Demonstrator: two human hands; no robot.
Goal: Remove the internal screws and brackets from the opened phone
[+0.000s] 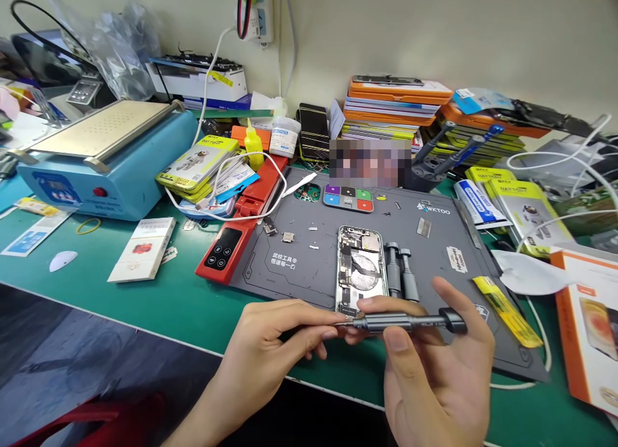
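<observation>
A grey precision screwdriver (410, 322) lies level across my right hand (439, 376), whose thumb and fingers close round its handle. At its thin tip, the thumb and index finger of my left hand (284, 334) pinch together; anything small between them is hidden. Just behind the hands, an opened phone (361, 260) with its inside exposed rests on the grey work mat (290, 292). Two more screwdrivers, one (393, 270) close against the phone and another (408, 274) to its right, lie on the mat. Small metal parts (288, 237) are scattered left of the phone.
On the left stand a blue heating plate machine (111, 163) and a white cigarette-style box (143, 248). A red device (219, 254) borders the mat. Yellow battery boxes (528, 209) and an orange-white box (589, 331) are at right. A white cable (545, 331) runs along the mat's right edge.
</observation>
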